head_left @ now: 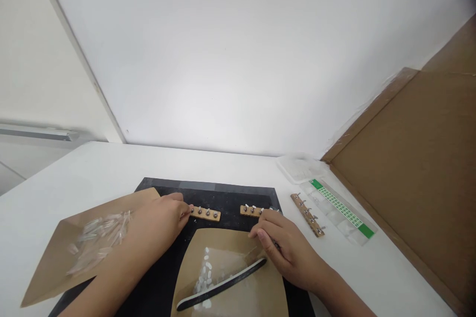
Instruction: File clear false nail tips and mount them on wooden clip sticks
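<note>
My left hand [163, 215] is closed, thumb and fingertips pinched at the left end of a wooden strip [206, 213] with metal pegs standing on it. My right hand [284, 242] is curled in front of a second strip [250, 211], whose pegs carry small white pieces. A small dark bit shows between the right fingers, too hidden to name. Just below lies a brown sheet [238, 245] holding small white oval pieces [204, 280], which look like nail tips. Across it rests a nail file [221, 286] with a black side and a white edge.
Clear plastic nail tips [102, 235] lie heaped on another brown sheet [52, 267] at left. Right of the black mat [159, 188] are a third pegged strip [307, 215], a clear packet with a green label [344, 208] and a clear plastic tray [297, 168]. Cardboard [412, 158] stands beyond.
</note>
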Demonstrator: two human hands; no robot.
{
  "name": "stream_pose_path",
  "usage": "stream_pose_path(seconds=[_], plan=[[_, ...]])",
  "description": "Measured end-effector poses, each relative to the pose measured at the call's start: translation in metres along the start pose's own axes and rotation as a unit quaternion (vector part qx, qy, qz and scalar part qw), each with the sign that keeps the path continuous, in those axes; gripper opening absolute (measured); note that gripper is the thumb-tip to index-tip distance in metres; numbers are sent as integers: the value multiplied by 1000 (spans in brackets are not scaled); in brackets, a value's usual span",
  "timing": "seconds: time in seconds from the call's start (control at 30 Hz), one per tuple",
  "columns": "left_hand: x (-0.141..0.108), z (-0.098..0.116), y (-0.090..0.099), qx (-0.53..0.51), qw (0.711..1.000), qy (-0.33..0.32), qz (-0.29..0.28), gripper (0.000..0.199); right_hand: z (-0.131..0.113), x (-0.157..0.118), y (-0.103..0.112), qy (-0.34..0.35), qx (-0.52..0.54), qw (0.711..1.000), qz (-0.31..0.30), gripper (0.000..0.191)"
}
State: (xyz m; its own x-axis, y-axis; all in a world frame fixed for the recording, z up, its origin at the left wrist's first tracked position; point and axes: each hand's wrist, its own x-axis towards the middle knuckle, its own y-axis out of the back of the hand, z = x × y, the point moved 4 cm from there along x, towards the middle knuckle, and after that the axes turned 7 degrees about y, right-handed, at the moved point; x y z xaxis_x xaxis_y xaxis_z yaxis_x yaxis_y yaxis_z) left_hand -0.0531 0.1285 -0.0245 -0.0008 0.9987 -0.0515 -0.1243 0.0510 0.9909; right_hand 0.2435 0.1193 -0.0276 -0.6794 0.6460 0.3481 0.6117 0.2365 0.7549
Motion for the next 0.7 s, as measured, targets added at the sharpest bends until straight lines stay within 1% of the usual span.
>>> stream_pose_path(seconds=[0.17, 0.37, 0.7], plan=[[-2, 3, 4, -17, 1000, 10, 21, 29, -1, 0, 1, 0, -3, 1000, -2, 33], [-2, 4, 0, -30, 999, 7, 44, 27, 0, 0, 1, 2, -6, 1000, -4, 33], [-1, 3, -1, -44, 999, 0, 31, 22, -1, 0, 1, 5, -4, 1000, -1, 34]])
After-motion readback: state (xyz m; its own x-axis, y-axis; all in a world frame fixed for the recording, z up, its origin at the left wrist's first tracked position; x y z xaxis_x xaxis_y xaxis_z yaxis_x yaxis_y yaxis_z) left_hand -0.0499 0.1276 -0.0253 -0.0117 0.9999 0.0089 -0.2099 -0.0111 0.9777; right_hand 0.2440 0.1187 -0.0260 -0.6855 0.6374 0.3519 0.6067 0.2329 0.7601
